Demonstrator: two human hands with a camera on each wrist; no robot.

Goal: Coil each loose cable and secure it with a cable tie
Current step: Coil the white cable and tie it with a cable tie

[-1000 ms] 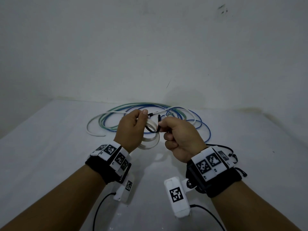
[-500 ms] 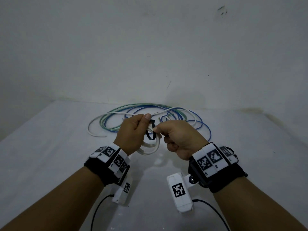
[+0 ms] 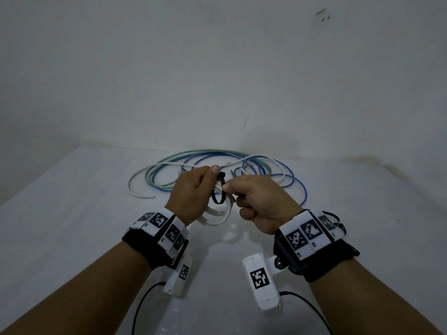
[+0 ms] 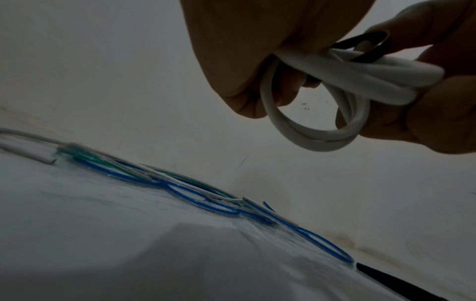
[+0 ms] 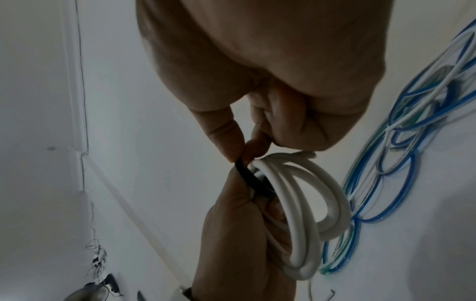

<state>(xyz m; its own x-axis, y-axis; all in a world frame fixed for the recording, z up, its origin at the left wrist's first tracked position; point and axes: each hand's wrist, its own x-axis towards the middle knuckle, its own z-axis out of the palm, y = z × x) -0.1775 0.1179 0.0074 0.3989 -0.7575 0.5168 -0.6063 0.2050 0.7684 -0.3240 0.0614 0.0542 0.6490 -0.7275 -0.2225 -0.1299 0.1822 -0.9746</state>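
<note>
Two hands, head view: the left hand (image 3: 191,193) grips a small white coil (image 3: 219,213) above the table (image 3: 72,226); the right hand (image 3: 260,201) pinches the black tie (image 3: 219,189) looped round the coil.
Tie head, head view: it sits at the top of the loop, just beside the left thumb tip.
Loose cables, head view: blue, green and white cables (image 3: 217,165) lie spread on the table beyond the coil, near the wall (image 3: 217,68).
Left wrist view: the left hand (image 4: 257,51) is curled round the white coil (image 4: 322,130), held clear of the table (image 4: 103,234); the black tie (image 4: 371,47) rings the strands at the top of the coil, and the right hand (image 4: 438,114) touches the coil's far side.
Pile, left wrist view: the loose cables (image 4: 193,191) lie below the coil.
Right wrist view: thumb and forefinger of the right hand (image 5: 257,91) pinch the black tie (image 5: 253,180) right at the coil (image 5: 309,203); the left hand (image 5: 239,244) holds the coil from below.
Pile, right wrist view: the loose cables (image 5: 401,163) lie beside the coil.
</note>
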